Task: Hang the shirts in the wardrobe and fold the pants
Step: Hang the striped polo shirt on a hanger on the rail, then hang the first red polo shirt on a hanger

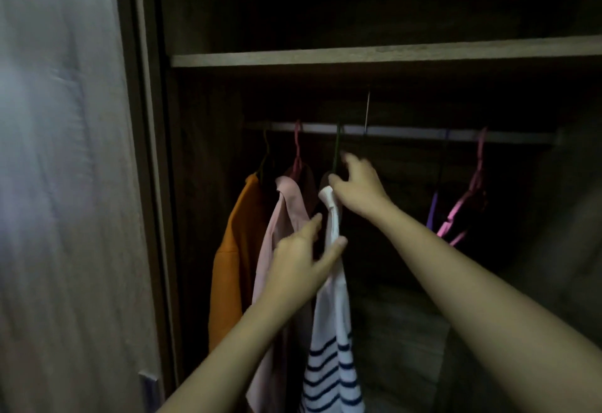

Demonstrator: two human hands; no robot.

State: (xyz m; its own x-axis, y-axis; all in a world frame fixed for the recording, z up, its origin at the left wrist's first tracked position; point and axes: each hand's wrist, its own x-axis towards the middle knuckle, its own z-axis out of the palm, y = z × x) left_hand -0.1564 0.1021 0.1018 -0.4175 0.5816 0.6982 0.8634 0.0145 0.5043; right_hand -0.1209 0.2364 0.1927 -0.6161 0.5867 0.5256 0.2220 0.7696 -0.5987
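- The white shirt with navy stripes (332,321), seen in the head view, hangs inside the dark wooden wardrobe (202,152) on a dark green hanger (336,148), whose hook reaches the grey metal rail (407,132). It is just beside the pale pink shirt (283,217) and the orange shirt (234,249).
- The right hand (358,187) is at the neck of the hanger, probably to settle the hook on the rail. Its thumb touches the white collar and its fingers are half spread near the stem. The blur does not let one tell if it pinches anything.
- The left hand (299,259) is lower, with its fingers straight. The cloth passes between forefinger and thumb, and nothing is grasped. It seems to steady the shirt so that it hangs straight.
- The empty pink hangers (469,204) wait well apart on the right, probably for more shirts.
- No pants are in view.
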